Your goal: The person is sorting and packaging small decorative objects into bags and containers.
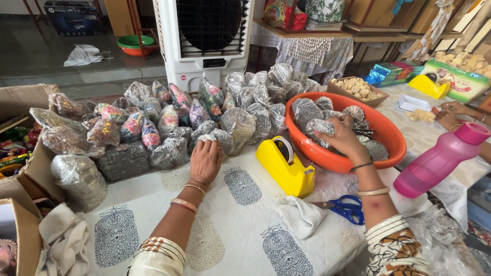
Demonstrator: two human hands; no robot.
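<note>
The person's left hand [205,161] is lying palm down on the printed tablecloth [240,225], its fingers together and flat, the tips touching a clear packet of silvery bits [210,138] at the front of the heap of filled plastic packets [169,120]; the right hand [341,137] is reaching into the orange bowl [386,140], fingers curled and closing on a crinkly packet [318,127] among others lying in there; a yellow tape dispenser [286,166] is standing between the two hands, just beside the bowl's near rim; blue-handled scissors [348,208] are lying by the right forearm, next to a crumpled white cloth [300,214]; a pink bottle [442,161] is leaning in at the right, partly covering the table edge; cardboard boxes [23,168] are crowding the left side; a white air cooler [204,41] is standing behind the heap; another person's hands [452,115] are working at the far right near a second yellow dispenser [428,86] and a tray of pale round pieces [356,89]
</note>
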